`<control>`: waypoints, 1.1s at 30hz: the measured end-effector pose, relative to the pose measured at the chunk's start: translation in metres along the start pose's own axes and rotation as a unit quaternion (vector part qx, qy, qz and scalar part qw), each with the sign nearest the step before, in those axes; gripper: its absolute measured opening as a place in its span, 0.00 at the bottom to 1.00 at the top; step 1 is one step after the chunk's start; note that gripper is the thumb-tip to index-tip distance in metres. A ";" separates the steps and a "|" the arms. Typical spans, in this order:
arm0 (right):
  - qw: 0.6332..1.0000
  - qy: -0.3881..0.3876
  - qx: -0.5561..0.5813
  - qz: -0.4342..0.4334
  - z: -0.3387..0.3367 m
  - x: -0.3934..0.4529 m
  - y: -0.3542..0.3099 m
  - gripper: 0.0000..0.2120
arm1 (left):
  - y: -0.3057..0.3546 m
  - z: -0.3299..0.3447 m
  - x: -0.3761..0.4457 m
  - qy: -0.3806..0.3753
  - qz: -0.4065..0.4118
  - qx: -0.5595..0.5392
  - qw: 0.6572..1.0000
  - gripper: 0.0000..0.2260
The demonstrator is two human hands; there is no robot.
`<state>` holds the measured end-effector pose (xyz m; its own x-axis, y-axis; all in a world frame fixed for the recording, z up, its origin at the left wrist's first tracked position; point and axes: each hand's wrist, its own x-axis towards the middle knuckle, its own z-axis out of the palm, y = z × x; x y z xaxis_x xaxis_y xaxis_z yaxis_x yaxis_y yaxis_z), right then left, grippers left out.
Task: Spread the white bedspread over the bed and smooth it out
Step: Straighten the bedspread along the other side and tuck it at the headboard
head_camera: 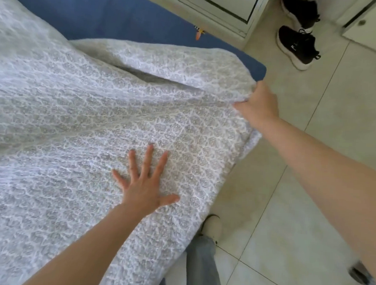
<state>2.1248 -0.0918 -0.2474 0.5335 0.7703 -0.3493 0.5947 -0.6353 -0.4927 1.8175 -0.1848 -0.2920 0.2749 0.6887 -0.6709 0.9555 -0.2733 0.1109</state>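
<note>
On the bed, the left hand [144, 183] is pressing flat, fingers spread, on the white bedspread [74, 125], while the right hand [257, 103] is gripping its edge near the blue sheet [123, 19]. Tugging unevenly could bunch the fold wider.

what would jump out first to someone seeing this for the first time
The white bedspread fills the left and centre, with the left hand pressed flat on it, fingers spread. At the right edge of the bed, the right hand grips the bedspread's bunched edge; blue sheet still shows beyond. A pair of black sneakers sits on the tiled floor, top right.
</note>
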 end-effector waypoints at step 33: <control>0.957 -0.281 -0.026 -0.058 0.026 -0.028 -0.021 0.58 | 0.070 -0.072 0.013 0.149 -0.272 -0.692 0.652 0.34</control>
<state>2.0819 -0.0988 -0.2480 0.0621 0.7344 -0.6759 0.6671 -0.5343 -0.5192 1.8954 -0.1465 -0.2401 -0.3323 0.5871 -0.7382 0.0443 0.7915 0.6096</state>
